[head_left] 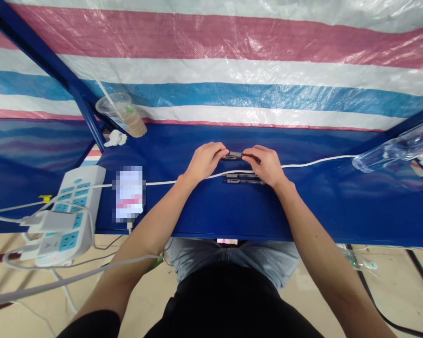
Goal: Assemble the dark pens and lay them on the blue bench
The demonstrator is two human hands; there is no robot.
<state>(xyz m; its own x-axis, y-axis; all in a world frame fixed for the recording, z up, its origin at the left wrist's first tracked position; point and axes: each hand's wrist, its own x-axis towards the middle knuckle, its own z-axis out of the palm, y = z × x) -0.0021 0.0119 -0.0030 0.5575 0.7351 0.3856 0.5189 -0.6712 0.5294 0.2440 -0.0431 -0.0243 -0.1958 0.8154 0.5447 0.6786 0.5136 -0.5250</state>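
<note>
Both my hands meet over the middle of a blue table (215,211). My left hand (204,159) and my right hand (264,164) each pinch one end of a small dark grey part (233,155), held just above the tabletop. Fingers of both hands are closed on it. Two dark pen-like pieces (241,178) lie side by side on the table right beneath my right hand. A white cable (320,162) runs across the table under my wrists.
A phone (129,192) lies at the left on the table, plugged in. A white power strip (68,213) with plugs hangs off the left edge. A plastic cup with a straw (121,115) stands back left; a clear bottle (391,150) lies at the right. Striped tarp behind.
</note>
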